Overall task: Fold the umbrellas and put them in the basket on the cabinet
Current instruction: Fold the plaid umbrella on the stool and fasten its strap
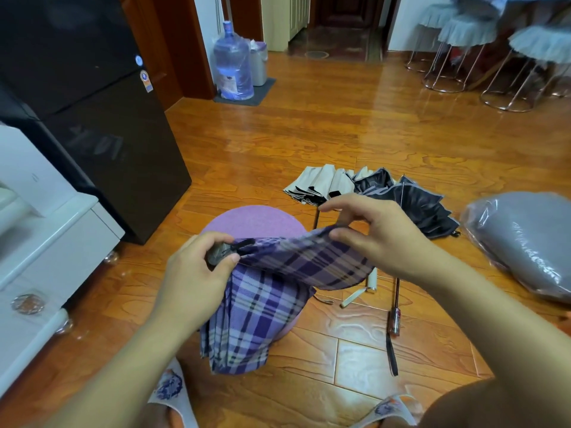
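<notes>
White cabinet (46, 242) stands at the left edge, w/ a dark fridge (92, 125) just behind it. Water jug (232, 61) sits far back on the floor (309, 125), near a doorway.

Left hand (194, 273): fingers curled round the dark grey end piece (217, 253) of the plaid umbrella (256, 310), thumb pressed on top. Umbrella is held above a round pink stool (256, 219); its purple plaid fabric hangs down in loose pleats toward the floor, between two slippers (170, 393) at the bottom edge.

Right hand (380, 236): thumb and fingers pinch the upper fold of the plaid fabric, lifting it to the right.

Behind the right hand, on the floor approx. centre: a beige-and-black umbrella (321, 183) and a black umbrella (420, 205), both lying partly collapsed, touching each other. Their shafts and handles (395, 322) extend toward the near side.

Right edge: grey bundle in clear plastic (525, 242) on the floor. Stools w/ frilled covers (463, 35) stand at the far right corner.
</notes>
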Available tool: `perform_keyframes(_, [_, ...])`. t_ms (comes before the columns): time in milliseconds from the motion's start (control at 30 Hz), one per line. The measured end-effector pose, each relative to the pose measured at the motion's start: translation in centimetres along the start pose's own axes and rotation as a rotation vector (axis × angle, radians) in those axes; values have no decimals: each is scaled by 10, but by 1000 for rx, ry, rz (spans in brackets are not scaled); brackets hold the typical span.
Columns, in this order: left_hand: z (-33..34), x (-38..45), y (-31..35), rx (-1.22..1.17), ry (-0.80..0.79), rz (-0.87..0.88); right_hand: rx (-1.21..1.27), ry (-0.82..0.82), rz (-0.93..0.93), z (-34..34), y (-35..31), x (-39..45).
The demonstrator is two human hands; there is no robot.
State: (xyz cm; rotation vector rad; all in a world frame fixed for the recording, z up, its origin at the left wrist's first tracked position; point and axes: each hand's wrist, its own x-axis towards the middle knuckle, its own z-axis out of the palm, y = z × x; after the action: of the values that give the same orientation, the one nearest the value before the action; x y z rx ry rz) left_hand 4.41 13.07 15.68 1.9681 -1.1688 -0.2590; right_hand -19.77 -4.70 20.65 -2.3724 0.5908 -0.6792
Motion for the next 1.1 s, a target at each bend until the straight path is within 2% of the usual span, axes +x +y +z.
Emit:
perform_keyframes(100, [-1,0,2,7,0,-13,-230,-207,-159,-1,-1,-2])
perform_keyframes(167, [-2,1,2,12,12,-16,-307,-260,-224,0,-2,-5])
perform_keyframes(300, [-4,1,2,15,24,-43,-414,-264,-327,2,-6,-10])
perform_keyframes(567, [-4,4,4,34,13,-62,-543,-282,-373,1,-18,-10])
perform_keyframes(867, [-4,3,3,43,3,-45,-626,-275,-224,5,-11,-11])
perform_keyframes(1100, [-5,1,7,55,23,-25,-518,-220,-174,-3,-10,-11])
